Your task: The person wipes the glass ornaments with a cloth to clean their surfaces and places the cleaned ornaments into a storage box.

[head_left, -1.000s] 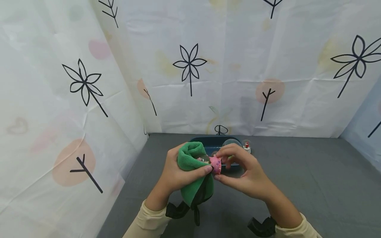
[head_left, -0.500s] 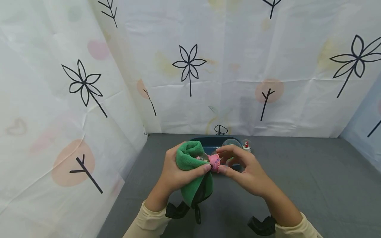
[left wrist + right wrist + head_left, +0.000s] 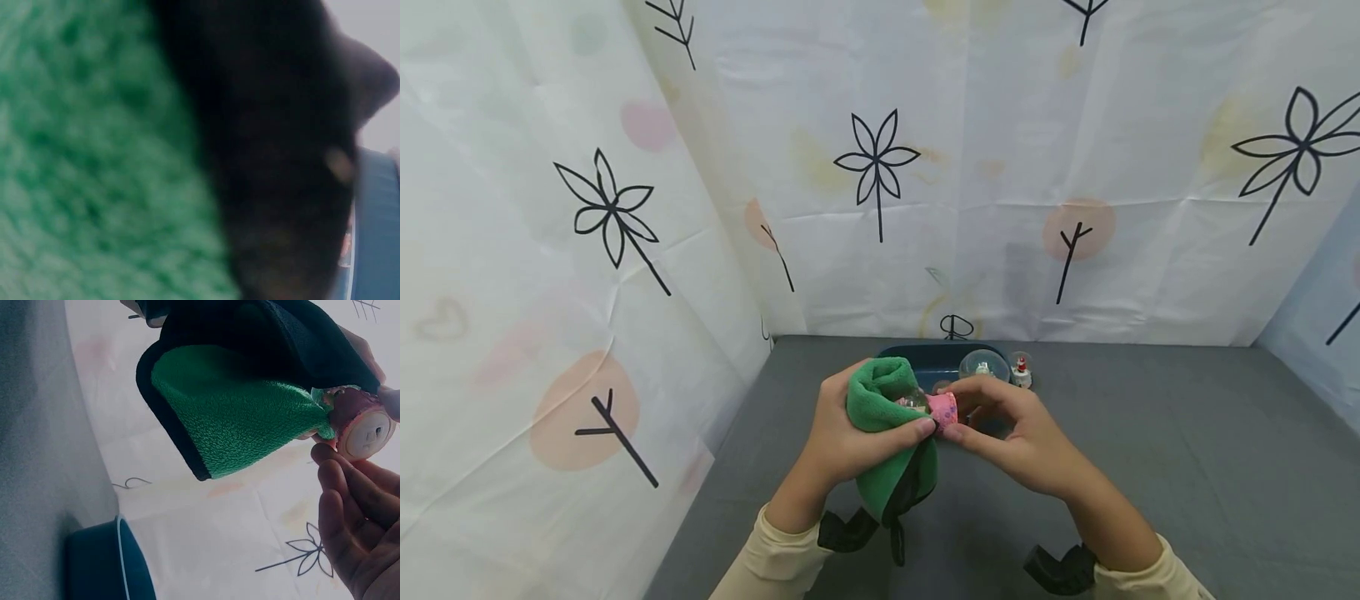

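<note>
My left hand (image 3: 846,442) grips a green cloth (image 3: 883,396) with dark edging, wrapped around a small snow globe (image 3: 914,401). The globe lies on its side, clear dome to the left and pink base (image 3: 943,410) to the right. My right hand (image 3: 1022,429) pinches the base between thumb and fingers. In the right wrist view the globe's round white underside (image 3: 370,435) faces the camera, with the fingers of the right hand (image 3: 362,519) at its rim. Green cloth (image 3: 87,156) and its dark edge fill most of the left wrist view. Part of the dome is hidden inside the cloth.
Behind the hands a dark blue tray (image 3: 917,354) stands on the grey tabletop (image 3: 1150,433). A larger clear globe (image 3: 983,367) is seen at its right end. Beside that stands a small globe with a red figure (image 3: 1022,370). A patterned cloth backdrop (image 3: 962,167) rises behind.
My right thumb has shifted from under the pink base up to its lower right edge, and the right fingers have lowered slightly. The left hand and cloth stay nearly still.
</note>
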Action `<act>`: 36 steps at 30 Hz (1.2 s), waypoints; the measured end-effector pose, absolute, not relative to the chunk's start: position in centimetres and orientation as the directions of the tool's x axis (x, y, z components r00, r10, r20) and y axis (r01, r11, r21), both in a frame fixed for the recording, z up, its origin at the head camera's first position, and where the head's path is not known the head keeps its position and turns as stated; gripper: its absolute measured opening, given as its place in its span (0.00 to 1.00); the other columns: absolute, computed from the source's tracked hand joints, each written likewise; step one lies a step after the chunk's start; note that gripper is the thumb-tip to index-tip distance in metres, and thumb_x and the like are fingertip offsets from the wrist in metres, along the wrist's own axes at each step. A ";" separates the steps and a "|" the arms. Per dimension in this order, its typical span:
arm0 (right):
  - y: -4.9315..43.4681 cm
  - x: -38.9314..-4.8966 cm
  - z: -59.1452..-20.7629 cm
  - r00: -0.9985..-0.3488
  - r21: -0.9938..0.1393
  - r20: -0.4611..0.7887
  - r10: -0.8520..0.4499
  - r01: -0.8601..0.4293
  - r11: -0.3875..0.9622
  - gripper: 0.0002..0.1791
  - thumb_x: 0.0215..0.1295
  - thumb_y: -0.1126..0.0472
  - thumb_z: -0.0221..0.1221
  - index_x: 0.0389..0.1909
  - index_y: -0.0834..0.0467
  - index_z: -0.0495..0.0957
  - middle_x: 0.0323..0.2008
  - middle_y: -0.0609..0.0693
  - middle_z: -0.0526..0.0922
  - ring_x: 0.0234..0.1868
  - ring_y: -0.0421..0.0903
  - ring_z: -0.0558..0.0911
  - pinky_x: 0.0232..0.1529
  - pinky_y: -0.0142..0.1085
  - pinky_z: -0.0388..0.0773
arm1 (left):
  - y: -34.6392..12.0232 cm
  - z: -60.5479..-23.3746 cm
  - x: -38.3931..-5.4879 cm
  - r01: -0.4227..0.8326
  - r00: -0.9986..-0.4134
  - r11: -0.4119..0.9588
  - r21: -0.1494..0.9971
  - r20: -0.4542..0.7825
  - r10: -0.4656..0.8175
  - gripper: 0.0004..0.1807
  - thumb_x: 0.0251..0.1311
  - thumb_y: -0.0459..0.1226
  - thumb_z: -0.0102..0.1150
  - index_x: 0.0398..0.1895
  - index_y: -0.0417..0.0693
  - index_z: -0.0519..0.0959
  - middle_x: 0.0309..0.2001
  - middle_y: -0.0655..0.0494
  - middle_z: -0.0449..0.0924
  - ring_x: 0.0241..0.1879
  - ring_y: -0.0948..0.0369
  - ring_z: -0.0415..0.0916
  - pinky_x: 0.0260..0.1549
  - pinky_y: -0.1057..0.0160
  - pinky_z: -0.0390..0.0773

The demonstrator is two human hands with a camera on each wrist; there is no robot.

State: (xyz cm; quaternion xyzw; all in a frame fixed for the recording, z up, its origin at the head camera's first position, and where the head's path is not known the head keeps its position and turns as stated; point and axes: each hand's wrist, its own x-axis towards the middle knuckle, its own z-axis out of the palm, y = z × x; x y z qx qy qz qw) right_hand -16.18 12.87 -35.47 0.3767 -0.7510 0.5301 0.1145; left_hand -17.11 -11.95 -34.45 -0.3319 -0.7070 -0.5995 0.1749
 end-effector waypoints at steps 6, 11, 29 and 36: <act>12.7 -16.0 -35.4 -0.666 -0.683 0.618 -0.419 -0.718 0.135 0.28 0.60 0.74 0.73 0.61 0.55 0.81 0.52 0.48 0.87 0.44 0.41 0.85 0.43 0.36 0.88 | -11.9 -34.4 -17.1 0.679 -0.715 0.048 0.733 0.645 0.270 0.19 0.50 0.35 0.83 0.44 0.51 0.85 0.38 0.53 0.88 0.34 0.57 0.87 0.34 0.56 0.90; 12.8 -16.0 -35.4 -0.649 -0.652 0.644 -0.405 -0.743 0.152 0.32 0.55 0.74 0.77 0.60 0.52 0.81 0.52 0.45 0.86 0.42 0.42 0.83 0.41 0.35 0.86 | -11.9 -34.3 -17.2 0.675 -0.717 0.050 0.736 0.639 0.277 0.19 0.50 0.35 0.83 0.44 0.51 0.84 0.38 0.53 0.88 0.33 0.57 0.87 0.33 0.56 0.90; 12.9 -16.1 -35.0 -0.568 -0.600 0.751 -0.337 -0.800 0.012 0.33 0.55 0.84 0.68 0.64 0.66 0.79 0.58 0.51 0.82 0.53 0.41 0.85 0.48 0.32 0.89 | -11.9 -34.4 -17.3 0.669 -0.718 0.021 0.743 0.639 0.276 0.19 0.52 0.35 0.82 0.46 0.51 0.85 0.39 0.52 0.89 0.37 0.56 0.89 0.35 0.55 0.91; 13.1 -15.9 -34.8 -0.645 -0.668 0.695 -0.318 -0.743 0.047 0.26 0.64 0.83 0.60 0.63 0.66 0.77 0.58 0.49 0.74 0.44 0.41 0.83 0.31 0.32 0.87 | -12.1 -34.2 -17.3 0.677 -0.707 -0.015 0.736 0.656 0.264 0.20 0.52 0.32 0.81 0.47 0.47 0.84 0.39 0.48 0.90 0.37 0.54 0.90 0.35 0.53 0.91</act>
